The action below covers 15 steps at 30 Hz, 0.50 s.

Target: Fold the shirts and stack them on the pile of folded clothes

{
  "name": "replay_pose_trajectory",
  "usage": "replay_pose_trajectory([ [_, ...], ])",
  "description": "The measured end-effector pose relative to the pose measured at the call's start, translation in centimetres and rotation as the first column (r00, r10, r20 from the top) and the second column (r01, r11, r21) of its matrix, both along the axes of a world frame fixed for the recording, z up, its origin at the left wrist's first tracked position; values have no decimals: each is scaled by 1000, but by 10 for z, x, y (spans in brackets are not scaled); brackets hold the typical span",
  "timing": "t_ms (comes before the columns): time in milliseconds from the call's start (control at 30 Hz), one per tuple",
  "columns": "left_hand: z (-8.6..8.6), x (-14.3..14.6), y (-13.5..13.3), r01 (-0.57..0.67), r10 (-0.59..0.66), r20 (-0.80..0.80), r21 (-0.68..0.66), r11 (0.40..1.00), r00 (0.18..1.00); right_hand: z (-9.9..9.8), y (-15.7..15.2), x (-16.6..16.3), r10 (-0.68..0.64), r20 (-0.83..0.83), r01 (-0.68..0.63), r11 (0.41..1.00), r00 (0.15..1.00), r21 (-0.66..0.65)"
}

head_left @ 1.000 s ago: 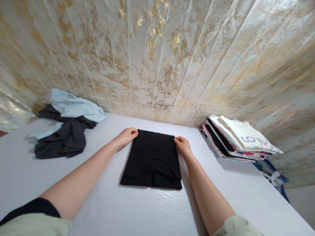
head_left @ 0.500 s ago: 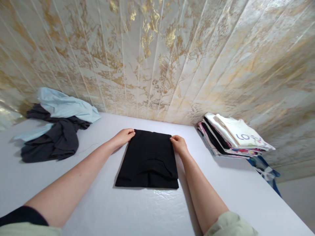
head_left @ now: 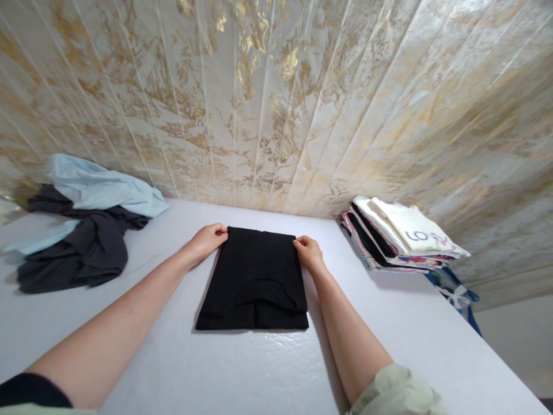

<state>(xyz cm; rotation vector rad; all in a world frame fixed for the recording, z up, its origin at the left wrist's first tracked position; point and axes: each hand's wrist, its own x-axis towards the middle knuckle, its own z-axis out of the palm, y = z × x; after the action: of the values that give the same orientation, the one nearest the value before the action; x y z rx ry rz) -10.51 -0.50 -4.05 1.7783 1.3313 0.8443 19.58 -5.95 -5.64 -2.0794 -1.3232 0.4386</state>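
A black T-shirt (head_left: 259, 265), folded into a neat rectangle, lies flat on the white table (head_left: 207, 374); its curved neckline shows near the front edge. At the far left corner of the shirt, my left hand (head_left: 210, 237) pinches the cloth between thumb and fingers. My right hand (head_left: 309, 251) grips the far right corner the same way. Both arms reach forward along either side of the shirt, and the curled fingers partly hide the corners they hold.
Rumpled dark grey and light blue clothes (head_left: 86, 230) lie in a heap at the left. A stack of folded clothes (head_left: 401, 236), a white lettered one on top, sits at the right. Behind the table hangs a gold-patterned curtain (head_left: 259, 104). A blue bag (head_left: 458, 300) shows beyond the right edge.
The whole view has shifted slightly, so everything appears a little further left. Both hands stay at the far corners of the black T-shirt, which looks the same.
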Motion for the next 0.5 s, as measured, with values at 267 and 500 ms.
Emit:
replay_pose_trajectory([
  [267, 2, 6, -8, -203, 311, -320, 330, 922, 895, -3, -6, 2, -13, -2, 13, 982, 1000, 190],
  [500, -5, 4, -7, -124, 242, -397, 299, 946, 885, -1, -9, -1, 16, 104, -33, 987, 994, 160],
])
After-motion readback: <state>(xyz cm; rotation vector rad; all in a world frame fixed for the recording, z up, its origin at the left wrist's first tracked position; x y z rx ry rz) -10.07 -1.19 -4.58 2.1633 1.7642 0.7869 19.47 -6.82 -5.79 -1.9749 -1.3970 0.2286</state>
